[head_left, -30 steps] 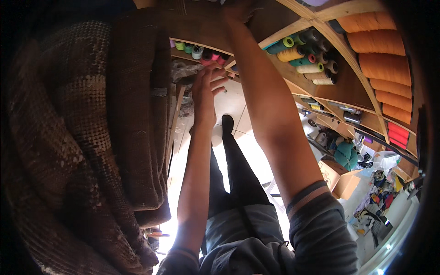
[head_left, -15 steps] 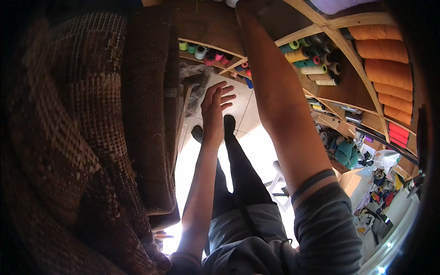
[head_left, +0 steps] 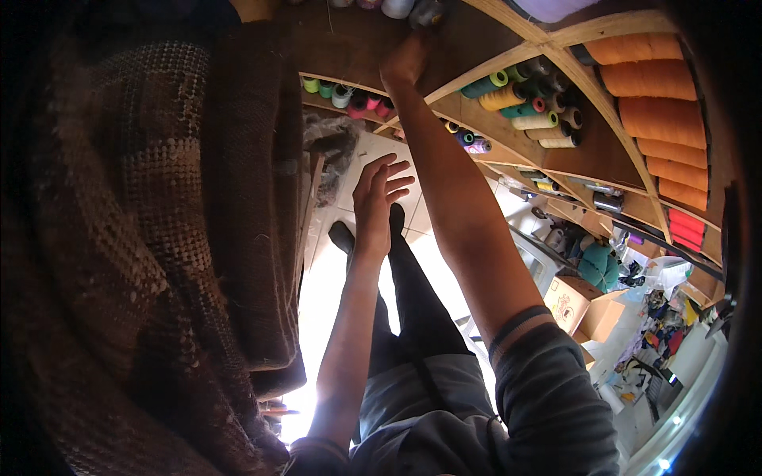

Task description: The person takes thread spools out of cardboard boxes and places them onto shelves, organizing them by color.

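My right hand (head_left: 406, 60) is raised to the upper shelf at the top of the view, its fingers curled at a dark grey thread spool (head_left: 427, 13). Shadow hides part of its grip. Beside that spool, pale thread spools (head_left: 397, 8) stand in a row on the shelf. My left hand (head_left: 376, 198) hangs in the air above the floor, holding nothing, with its fingers apart. To its left, a thick brown woven cloth (head_left: 246, 198) hangs in folds.
Wooden shelving (head_left: 556, 36) curves along the right, holding orange spools (head_left: 659, 107), red spools (head_left: 686, 230) and several mixed-colour ones. An opened cardboard box (head_left: 573, 305) stands lower right, near a cluttered heap (head_left: 663, 321). Grey fluffy material (head_left: 332, 147) lies by the shelf foot.
My right hand has come down and back from the top edge, bringing the dark grey spool at its fingers into view. My left hand stays nearly in place. The view has shifted slightly.
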The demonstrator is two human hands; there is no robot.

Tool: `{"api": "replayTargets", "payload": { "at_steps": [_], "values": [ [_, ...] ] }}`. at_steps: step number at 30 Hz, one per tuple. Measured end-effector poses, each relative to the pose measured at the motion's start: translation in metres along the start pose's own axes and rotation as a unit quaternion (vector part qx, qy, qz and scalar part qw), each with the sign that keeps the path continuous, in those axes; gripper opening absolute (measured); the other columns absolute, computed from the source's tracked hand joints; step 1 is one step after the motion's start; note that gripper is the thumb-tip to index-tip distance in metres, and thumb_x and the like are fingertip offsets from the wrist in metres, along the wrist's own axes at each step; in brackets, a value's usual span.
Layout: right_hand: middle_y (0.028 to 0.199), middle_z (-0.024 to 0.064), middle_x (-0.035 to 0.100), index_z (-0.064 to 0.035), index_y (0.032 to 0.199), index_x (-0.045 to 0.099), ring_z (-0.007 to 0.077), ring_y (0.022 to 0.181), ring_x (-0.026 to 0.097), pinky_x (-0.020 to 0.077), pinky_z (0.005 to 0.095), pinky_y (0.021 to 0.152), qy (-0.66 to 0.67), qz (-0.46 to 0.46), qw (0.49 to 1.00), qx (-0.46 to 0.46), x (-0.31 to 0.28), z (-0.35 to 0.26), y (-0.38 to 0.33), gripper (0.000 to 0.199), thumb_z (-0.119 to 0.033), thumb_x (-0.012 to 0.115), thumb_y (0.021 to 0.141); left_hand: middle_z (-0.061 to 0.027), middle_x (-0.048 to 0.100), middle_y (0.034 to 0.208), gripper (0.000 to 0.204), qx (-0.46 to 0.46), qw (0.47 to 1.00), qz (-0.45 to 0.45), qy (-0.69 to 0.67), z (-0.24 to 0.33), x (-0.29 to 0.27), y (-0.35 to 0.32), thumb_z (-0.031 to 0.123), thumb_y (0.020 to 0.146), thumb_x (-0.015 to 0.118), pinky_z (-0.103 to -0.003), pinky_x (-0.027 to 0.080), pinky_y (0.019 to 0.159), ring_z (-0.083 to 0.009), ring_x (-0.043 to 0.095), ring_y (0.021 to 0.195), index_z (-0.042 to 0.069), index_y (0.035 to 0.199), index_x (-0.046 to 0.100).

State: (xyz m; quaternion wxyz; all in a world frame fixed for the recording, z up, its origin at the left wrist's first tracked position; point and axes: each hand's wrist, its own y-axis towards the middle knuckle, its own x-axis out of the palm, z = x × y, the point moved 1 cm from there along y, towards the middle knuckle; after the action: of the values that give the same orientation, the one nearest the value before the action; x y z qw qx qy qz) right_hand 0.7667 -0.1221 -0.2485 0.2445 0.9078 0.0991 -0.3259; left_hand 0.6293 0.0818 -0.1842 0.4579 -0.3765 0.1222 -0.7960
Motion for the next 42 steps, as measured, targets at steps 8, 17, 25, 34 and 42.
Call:
{"api": "replayTargets", "payload": {
  "at_steps": [8, 17, 25, 34, 42],
  "values": [
    [0.122, 0.0287, 0.044, 0.0031, 0.110, 0.050, 0.0395, 0.116, 0.043, 0.0365, 0.0451, 0.099, -0.057, -0.083, 0.994, -0.052, 0.012, 0.006, 0.011, 0.049, -0.015, 0.065, 0.067, -0.0116, 0.061, 0.108, 0.032, -0.006, 0.999, 0.034, 0.022, -0.006, -0.019, -0.009, 0.028, 0.095, 0.041, -0.030, 0.044, 0.080, -0.0189, 0.061, 0.091, 0.006, 0.116, 0.053],
    [0.105, 0.0161, 0.063, -0.0101, 0.109, 0.061, 0.0333, 0.101, 0.058, 0.0413, 0.0448, 0.093, -0.261, -0.219, 0.865, -0.369, -0.012, -0.027, -0.019, 0.036, -0.036, 0.054, 0.085, -0.0120, 0.062, 0.108, 0.035, -0.003, 0.999, 0.043, 0.031, -0.004, -0.020, -0.017, 0.030, 0.094, 0.043, -0.031, 0.044, 0.080, -0.0191, 0.061, 0.091, 0.006, 0.117, 0.053],
    [0.106, 0.0115, 0.064, -0.0185, 0.123, 0.054, 0.0366, 0.097, 0.060, 0.0468, 0.0478, 0.086, -0.215, -0.425, 0.878, -0.036, -0.023, 0.018, -0.031, 0.048, -0.052, 0.037, 0.092, -0.0123, 0.062, 0.109, 0.035, -0.016, 0.998, 0.037, 0.040, -0.006, -0.023, -0.027, 0.030, 0.094, 0.043, -0.031, 0.044, 0.080, -0.0195, 0.060, 0.093, 0.006, 0.117, 0.053],
    [0.135, 0.0260, 0.037, 0.0048, 0.129, 0.040, 0.0384, 0.125, 0.036, 0.0295, 0.0438, 0.105, -0.196, -0.150, 0.928, -0.278, -0.043, 0.008, -0.088, 0.062, -0.041, 0.048, 0.088, -0.0115, 0.062, 0.109, 0.034, -0.034, 0.997, 0.017, 0.060, -0.016, -0.031, -0.045, 0.029, 0.095, 0.042, -0.031, 0.044, 0.080, -0.0190, 0.060, 0.093, 0.006, 0.118, 0.053],
    [0.139, 0.0269, 0.030, 0.0095, 0.130, 0.034, 0.0446, 0.122, 0.036, 0.0315, 0.0480, 0.103, -0.186, -0.230, 0.948, -0.120, -0.103, 0.018, -0.144, 0.063, -0.021, 0.057, 0.080, -0.0123, 0.059, 0.114, 0.038, -0.042, 0.995, -0.038, 0.083, -0.021, -0.042, -0.073, 0.033, 0.095, 0.042, -0.033, 0.044, 0.082, -0.0203, 0.059, 0.097, 0.006, 0.121, 0.049]
  ]
}}
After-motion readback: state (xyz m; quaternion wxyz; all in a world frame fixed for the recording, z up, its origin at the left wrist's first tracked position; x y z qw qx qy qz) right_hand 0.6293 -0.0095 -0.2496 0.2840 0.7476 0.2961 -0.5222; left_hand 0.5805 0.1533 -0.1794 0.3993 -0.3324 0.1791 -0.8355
